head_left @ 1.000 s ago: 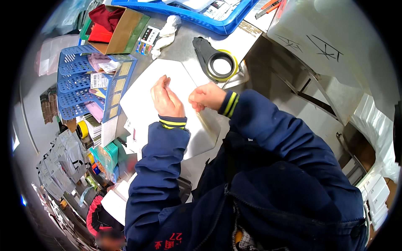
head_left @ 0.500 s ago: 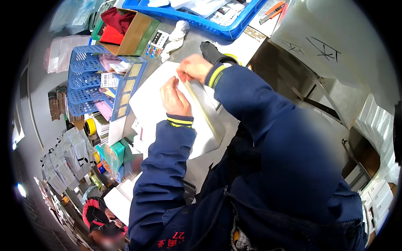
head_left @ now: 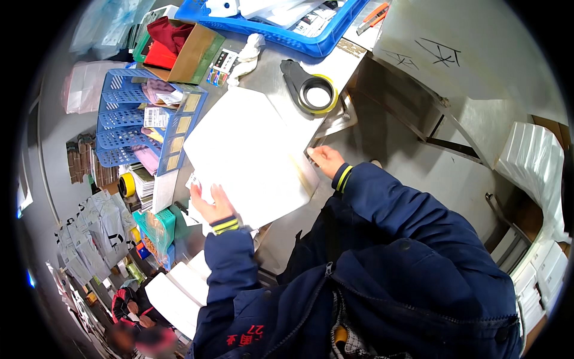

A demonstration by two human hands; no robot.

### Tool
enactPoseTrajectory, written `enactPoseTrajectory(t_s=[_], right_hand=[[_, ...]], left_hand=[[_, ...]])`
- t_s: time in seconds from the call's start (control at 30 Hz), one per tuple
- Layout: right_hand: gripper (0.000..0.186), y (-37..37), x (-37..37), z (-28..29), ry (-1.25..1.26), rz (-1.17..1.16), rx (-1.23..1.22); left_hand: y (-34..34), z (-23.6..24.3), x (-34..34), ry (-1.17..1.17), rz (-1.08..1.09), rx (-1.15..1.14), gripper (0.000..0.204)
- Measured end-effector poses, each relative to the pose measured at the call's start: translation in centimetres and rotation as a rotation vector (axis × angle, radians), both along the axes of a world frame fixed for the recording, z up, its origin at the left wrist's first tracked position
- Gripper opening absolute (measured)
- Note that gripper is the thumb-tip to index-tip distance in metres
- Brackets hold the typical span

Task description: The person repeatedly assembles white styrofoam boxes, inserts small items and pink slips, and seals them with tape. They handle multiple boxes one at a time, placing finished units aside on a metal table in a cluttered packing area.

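A large white flat mailer bag (head_left: 248,152) lies on the grey metal table (head_left: 281,75). My left hand (head_left: 213,205) presses flat on its near left corner, fingers spread. My right hand (head_left: 324,159) pinches the bag's right edge near the table's edge. Both sleeves are dark blue with yellow-striped cuffs. A black tape dispenser with a yellow-rimmed roll (head_left: 311,90) sits just beyond the bag.
A blue plastic drawer rack (head_left: 140,122) stands left of the bag. A blue tray (head_left: 281,30) and an open cardboard box with red cloth (head_left: 179,48) lie at the back. White stacked packages (head_left: 535,161) sit at right. Another person (head_left: 128,311) is at lower left.
Both hands were close together on the bag's middle. They have spread apart: the left slid to the near left corner, the right drew back to the right edge.
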State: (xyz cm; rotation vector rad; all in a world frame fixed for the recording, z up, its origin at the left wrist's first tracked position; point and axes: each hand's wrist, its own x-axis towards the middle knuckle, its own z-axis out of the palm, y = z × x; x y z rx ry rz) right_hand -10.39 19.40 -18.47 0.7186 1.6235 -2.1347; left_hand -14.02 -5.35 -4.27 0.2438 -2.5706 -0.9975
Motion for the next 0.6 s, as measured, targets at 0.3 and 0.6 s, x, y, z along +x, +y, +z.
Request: enactPoseTrajectory(t_s=[0.3,0.6], right_hand=[[0.063,-3.4,-0.6,9.7,0.337,-0.042,0.027],[0.058,0.0,1.6,24.1,0.778,-0.084,0.365]], left_hand=[[-6.9,-1.8,3.5,-0.453,-0.017,0.535,0.048],[-6.8,3.2,1.6,-0.116,-0.501,-0.076,0.043]])
